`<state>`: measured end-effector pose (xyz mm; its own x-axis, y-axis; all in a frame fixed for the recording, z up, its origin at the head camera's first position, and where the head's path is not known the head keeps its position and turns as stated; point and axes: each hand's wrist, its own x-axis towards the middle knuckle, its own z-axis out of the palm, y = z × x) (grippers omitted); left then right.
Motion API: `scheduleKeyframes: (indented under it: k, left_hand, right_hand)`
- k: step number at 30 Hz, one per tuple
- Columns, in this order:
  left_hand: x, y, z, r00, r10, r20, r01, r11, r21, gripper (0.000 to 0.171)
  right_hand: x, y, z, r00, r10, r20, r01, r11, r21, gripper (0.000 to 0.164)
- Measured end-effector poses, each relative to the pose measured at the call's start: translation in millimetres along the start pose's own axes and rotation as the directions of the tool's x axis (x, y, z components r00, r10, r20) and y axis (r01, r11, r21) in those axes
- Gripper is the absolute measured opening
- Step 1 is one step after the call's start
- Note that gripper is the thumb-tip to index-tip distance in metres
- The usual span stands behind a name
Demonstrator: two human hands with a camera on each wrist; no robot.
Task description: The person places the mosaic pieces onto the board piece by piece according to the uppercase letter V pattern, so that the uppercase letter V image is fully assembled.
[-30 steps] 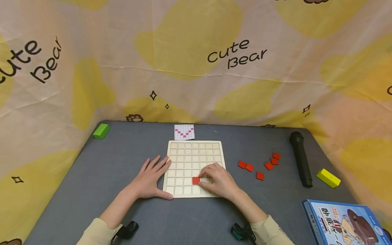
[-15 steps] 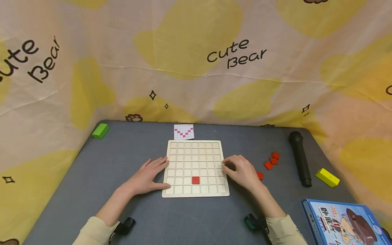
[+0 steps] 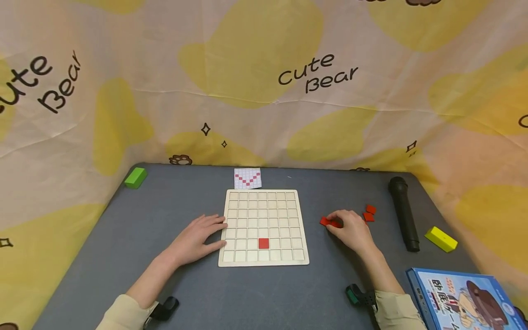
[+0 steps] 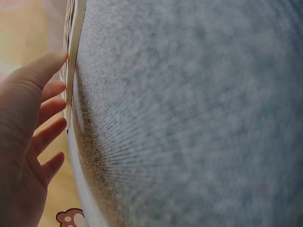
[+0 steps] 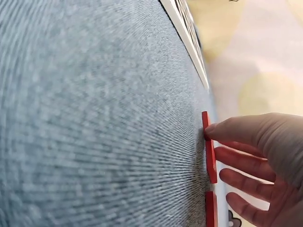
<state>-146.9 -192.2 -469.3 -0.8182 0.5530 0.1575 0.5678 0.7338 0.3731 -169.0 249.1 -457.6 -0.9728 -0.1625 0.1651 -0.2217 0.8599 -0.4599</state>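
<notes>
The square cream grid board (image 3: 263,263) lies mid-table, one red tile (image 3: 263,243) in a cell of its lower part. At its left edge rests my left hand (image 3: 195,239), the fingertips and thumb touching the rim; the left wrist view shows the fingers (image 4: 51,109) fairly straight against it. To the right of the board, my right hand (image 3: 354,231) pinches a loose red tile (image 3: 336,224) between thumb and index finger. Another red tile (image 3: 324,221) lies right beside it. In the right wrist view the thumb meets the red tile's edge (image 5: 210,158), and a further tile (image 5: 211,210) lies nearer.
A small pattern card (image 3: 248,178) with pink squares lies behind the board. Two red tiles (image 3: 371,209) sit beyond my right hand. Farther right are a black microphone (image 3: 405,215), a yellow block (image 3: 441,239) and a blue box (image 3: 466,298). A green block (image 3: 136,177) stands far left.
My right hand has left the red tile on the board and moved right to the loose red tiles. My left hand has drawn back slightly, its fingers less spread at the board's edge.
</notes>
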Motion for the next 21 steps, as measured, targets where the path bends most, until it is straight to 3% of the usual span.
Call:
scheduleKeyframes:
  k: [13, 21]
  left_hand:
    - [0.4, 0.4, 1.6, 0.999, 0.020, -0.038, -0.019, 0.999, 0.045, 0.047]
    - [0.1, 0.3, 1.9, 0.998, 0.035, -0.046, -0.033, 0.999, 0.034, 0.047]
  right_hand:
    - [2, -4, 7, 1.000, -0.012, -0.013, 0.012, 1.000, 0.018, 0.019]
    - [4, -25, 17, 0.997, -0.066, -0.051, 0.071, 0.993, 0.096, 0.021]
